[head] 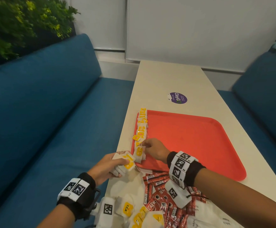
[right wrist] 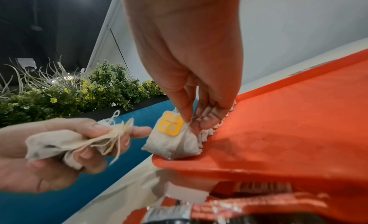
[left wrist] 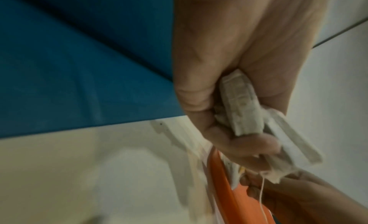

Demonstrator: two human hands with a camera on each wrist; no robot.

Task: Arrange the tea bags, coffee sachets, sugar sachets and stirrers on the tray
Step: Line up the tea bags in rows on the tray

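Tea bags point(head: 141, 125) lie in a single overlapping row along the left rim of the red tray point(head: 191, 139), running from its far corner to its near corner; the rest of the tray floor is bare. The right hand point(head: 153, 149) reaches across the tray's near-left corner, thumb and fingertips point(right wrist: 188, 117) closed narrowly on the top of one tea bag point(right wrist: 173, 140), whose lower end rests on the tray rim at the near end of the row. The pinch at the tagged end appears meant to let the pouch settle flat against its neighbour.

The left hand point(head: 111, 165), just off the tray's near-left corner, has its fingers curled round a small bundle of tea bags point(right wrist: 65, 142), strings trailing; it seems to serve as the supply for the placing hand.

Nearer the person than the tray, loose tea bags point(head: 127, 208) and red coffee sachets point(head: 157, 186) lie heaped on the table point(head: 166, 76). White paper packets at the tray's near-right side may be sugar; the print is too blurred to confirm. Stirrers cannot be made out.

Judgement: tea-bag row close to complete; other categories not yet begun.
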